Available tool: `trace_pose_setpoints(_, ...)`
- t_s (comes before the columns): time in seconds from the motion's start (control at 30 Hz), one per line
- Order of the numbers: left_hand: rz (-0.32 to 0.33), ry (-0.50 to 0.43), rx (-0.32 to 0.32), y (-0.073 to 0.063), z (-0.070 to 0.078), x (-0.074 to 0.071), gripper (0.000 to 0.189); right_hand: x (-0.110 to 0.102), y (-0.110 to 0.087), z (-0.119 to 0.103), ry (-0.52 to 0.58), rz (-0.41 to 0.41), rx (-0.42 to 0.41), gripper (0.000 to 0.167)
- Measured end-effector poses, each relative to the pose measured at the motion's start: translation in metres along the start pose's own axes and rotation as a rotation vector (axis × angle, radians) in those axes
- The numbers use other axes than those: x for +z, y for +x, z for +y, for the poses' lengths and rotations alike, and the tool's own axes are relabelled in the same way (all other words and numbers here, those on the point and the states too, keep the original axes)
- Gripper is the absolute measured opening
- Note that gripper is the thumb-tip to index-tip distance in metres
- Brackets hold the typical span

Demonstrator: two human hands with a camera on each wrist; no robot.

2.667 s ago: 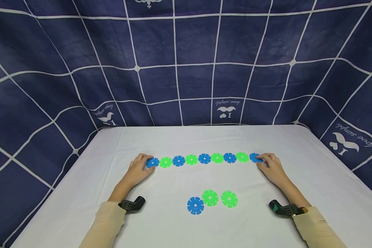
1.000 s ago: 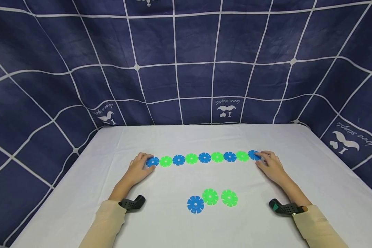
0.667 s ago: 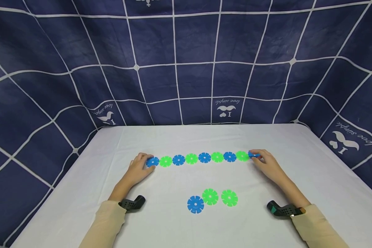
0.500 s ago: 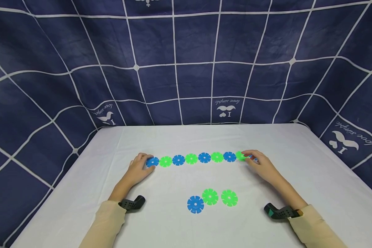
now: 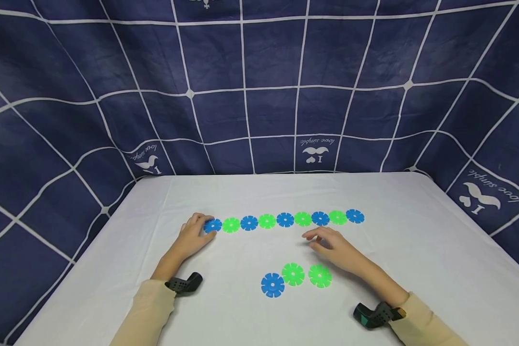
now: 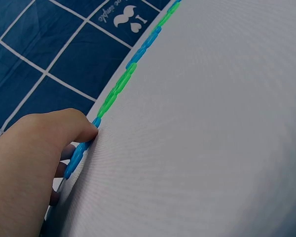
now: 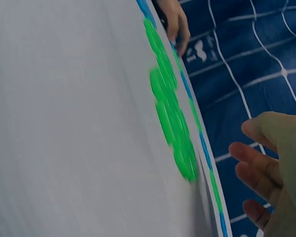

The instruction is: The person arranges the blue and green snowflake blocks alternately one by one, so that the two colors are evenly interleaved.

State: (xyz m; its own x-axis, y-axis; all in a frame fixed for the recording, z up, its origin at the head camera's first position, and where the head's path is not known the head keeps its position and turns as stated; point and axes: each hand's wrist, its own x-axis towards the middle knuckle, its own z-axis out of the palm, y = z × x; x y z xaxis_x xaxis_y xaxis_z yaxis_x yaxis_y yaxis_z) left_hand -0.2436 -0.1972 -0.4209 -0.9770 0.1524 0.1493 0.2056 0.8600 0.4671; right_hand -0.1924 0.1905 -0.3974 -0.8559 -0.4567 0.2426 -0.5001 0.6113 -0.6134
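A row of notched plastic snowflake discs, blue and green by turns, runs across the white table. At its left end my left hand (image 5: 192, 238) holds a blue snowflake disc (image 5: 213, 226) between thumb and fingers; the left wrist view shows the thumb (image 6: 84, 129) at the disc's near edge. A blue disc (image 5: 355, 216) lies at the row's right end, with no hand on it. My right hand (image 5: 338, 250) hovers with loosely bent, parted fingers and nothing in them, between the row and a loose green disc (image 5: 320, 276).
Nearer the front lie another green disc (image 5: 293, 274) and a loose blue disc (image 5: 272, 285), close side by side. A navy curtain with white grid lines (image 5: 268, 115) hangs behind the white-covered table (image 5: 233, 317) and along both sides.
My right hand has nudged the right-end blue disc slightly away and left, let go of it, and moved left and toward the front. My left hand has stayed at the left-end disc.
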Motion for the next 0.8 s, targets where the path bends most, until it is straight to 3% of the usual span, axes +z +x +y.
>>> trace_pose_setpoints(0.2, -0.002, 0.001, -0.007, 0.0, 0.0, 0.0, 0.052, 0.017, -0.006, -0.014, -0.005, -0.092, -0.045, 0.025)
trace_pose_setpoints(0.4, -0.01, 0.007, -0.012, 0.0, 0.0, 0.0, 0.052, 0.03, -0.009, -0.014, -0.007, -0.167, -0.061, 0.028)
trace_pose_setpoints(0.8, -0.008, 0.006, 0.0, 0.002, -0.001, 0.0, 0.052, 0.032, -0.009, -0.01, -0.074, -0.226, -0.065, 0.043)
